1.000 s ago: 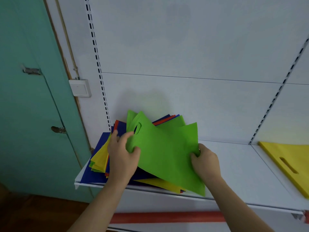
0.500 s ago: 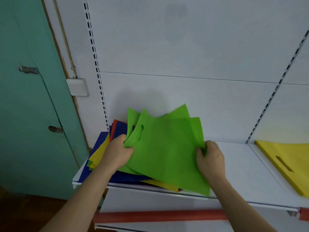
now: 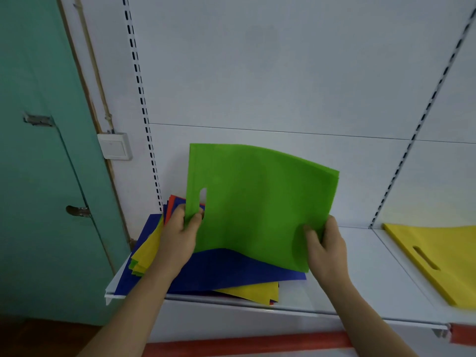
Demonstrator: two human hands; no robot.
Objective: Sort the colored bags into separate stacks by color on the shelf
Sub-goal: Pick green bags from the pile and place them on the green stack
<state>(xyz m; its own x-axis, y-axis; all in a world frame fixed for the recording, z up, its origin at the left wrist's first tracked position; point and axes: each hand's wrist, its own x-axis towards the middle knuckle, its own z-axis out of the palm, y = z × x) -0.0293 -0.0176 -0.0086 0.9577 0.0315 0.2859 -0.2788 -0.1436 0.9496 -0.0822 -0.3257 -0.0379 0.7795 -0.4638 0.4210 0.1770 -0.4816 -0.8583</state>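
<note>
GREEN BAGS HELD UP OVER MIXED PILE

Green bags (image 3: 260, 202) lifted clear of shelf (image 3: 360, 274), faces toward camera, raised near-upright w/ top edge leaning back toward rear wall panel (image 3: 283, 73). Long axis roughly left-right, tilted down a little to the right. Handle slot (image 3: 203, 195) at left edge, running vertical. More than one layer visible at right corner; exact count cannot be told.

Left hand (image 3: 177, 235) pinching left edge just below slot, thumb on front face, fingers behind. Right hand (image 3: 325, 247) gripping lower right corner, thumb on front, fingers wrapped round back. Hands well apart, one per side of bags.

Below & behind: mixed pile on left end of shelf. Blue bag (image 3: 231, 271) on top, yellow bags (image 3: 148, 249) fanning out left, another yellow corner (image 3: 255, 291) poking past near edge, red bag (image 3: 171, 204) edges at far left behind left hand.

Separate yellow stack (image 3: 443, 258) flat on next shelf bay to right, well apart from pile, slot running diagonally.

Teal door (image 3: 38, 176) at left, wall switch (image 3: 114, 146) beside it.
</note>
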